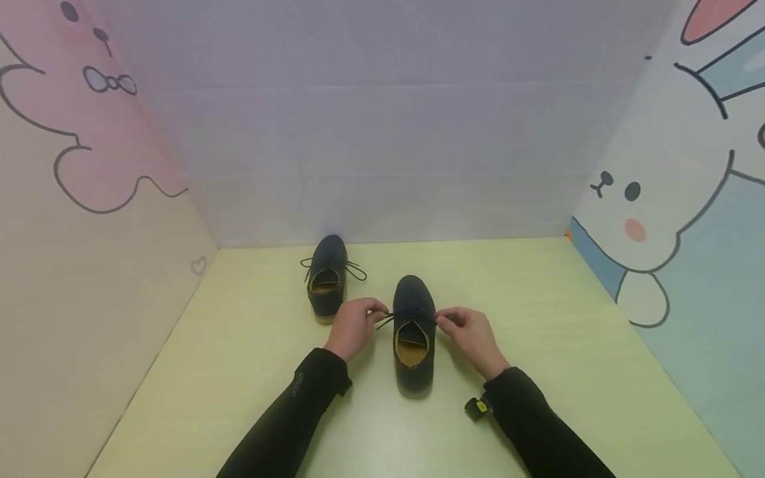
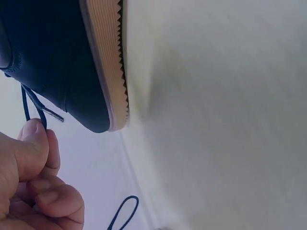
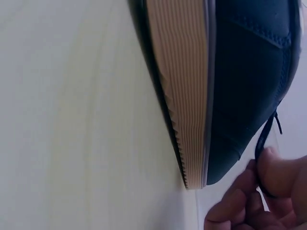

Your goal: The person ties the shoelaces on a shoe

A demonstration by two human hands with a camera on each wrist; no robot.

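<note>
A dark blue lace-up shoe (image 1: 414, 372) with a tan sole stands on the table, toe pointing away, between my two hands. My left hand (image 1: 356, 323) pinches a loop of its shoelace (image 2: 26, 103) between thumb and forefinger at the shoe's left side; a loose lace end sticks out beside the thumb. On the other side, my right hand (image 1: 472, 335) pinches the shoelace (image 3: 263, 139) between thumb and fingertips, and a short end shows near the eyelets. The matching shoe (image 1: 329, 255) stands farther back to the left, its laces tied in a bow.
The pale yellow table (image 1: 227, 372) meets a white back wall (image 1: 382, 133). Side walls with cartoon drawings rise at left and right. A small black device with a yellow mark (image 1: 476, 408) sits at the right sleeve cuff.
</note>
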